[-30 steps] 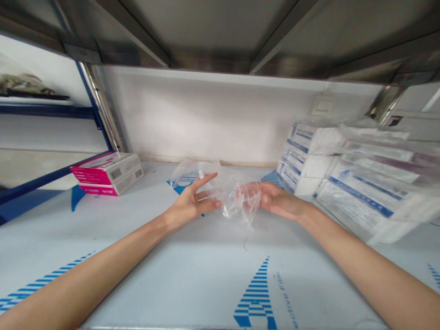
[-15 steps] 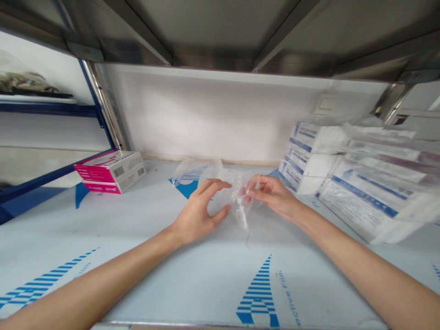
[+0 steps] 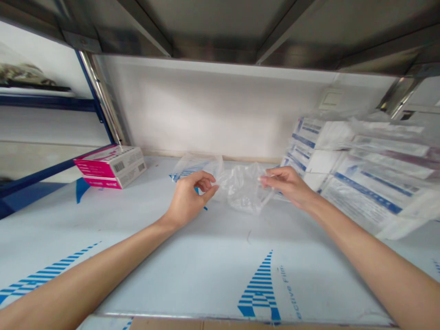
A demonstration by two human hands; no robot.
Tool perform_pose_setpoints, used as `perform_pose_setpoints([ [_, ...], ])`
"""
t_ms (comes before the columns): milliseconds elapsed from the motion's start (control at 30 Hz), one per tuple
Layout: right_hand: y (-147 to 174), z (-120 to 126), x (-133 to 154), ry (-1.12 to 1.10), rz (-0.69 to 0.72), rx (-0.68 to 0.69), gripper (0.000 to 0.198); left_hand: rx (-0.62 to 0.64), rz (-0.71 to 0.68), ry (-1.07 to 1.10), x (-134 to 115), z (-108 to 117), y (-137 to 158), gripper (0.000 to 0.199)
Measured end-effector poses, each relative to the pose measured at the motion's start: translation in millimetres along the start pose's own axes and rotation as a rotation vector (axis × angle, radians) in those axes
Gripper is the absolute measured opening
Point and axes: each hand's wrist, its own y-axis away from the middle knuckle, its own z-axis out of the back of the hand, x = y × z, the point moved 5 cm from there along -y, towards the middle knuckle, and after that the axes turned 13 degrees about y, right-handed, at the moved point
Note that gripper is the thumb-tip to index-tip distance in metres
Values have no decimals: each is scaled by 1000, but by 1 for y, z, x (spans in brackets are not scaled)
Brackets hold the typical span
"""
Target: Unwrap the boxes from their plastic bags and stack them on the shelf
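A clear, crumpled plastic bag (image 3: 248,195) spans the space between my two hands, just above the film-covered shelf. My right hand (image 3: 287,185) pinches its right edge between thumb and fingers. On the other side, my left hand (image 3: 192,197) has its fingers curled toward the thumb, closed at the bag's left end; the exact grip is hard to see through the transparent film. Behind my left hand, more clear plastic (image 3: 202,164) lies flat over a blue print on the shelf.
Two pink-and-white boxes (image 3: 112,167) are stacked at the back left. White-and-blue packages (image 3: 367,188), some in clear wrap, are piled on the right. Low overhead runs a metal shelf (image 3: 213,32). The lower shelf (image 3: 165,275) carries blue-printed protective film.
My left hand has moved left and its spread fingers have closed. My right hand has shifted slightly right, and the bunched bag has widened between them.
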Motion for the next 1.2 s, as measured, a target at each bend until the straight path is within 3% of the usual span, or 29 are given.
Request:
perform_pose_setpoints([
  [133,3,25,3,-318,-18,-13,33,-65,-28,-74,2,7,-3,7],
  [300,7,38,2,-568,-46,16,26,-114,-23,-106,3,11,-3,6],
  [600,6,23,4,-386,-24,60,34,-104,77,-67,6,10,-3,14],
  [800,5,43,11,-492,95,-101,30,-150,105,-121,13,13,-4,10],
  [1200,3,58,-8,-590,-25,-124,13,-98,273,32,28,12,-2,24],
])
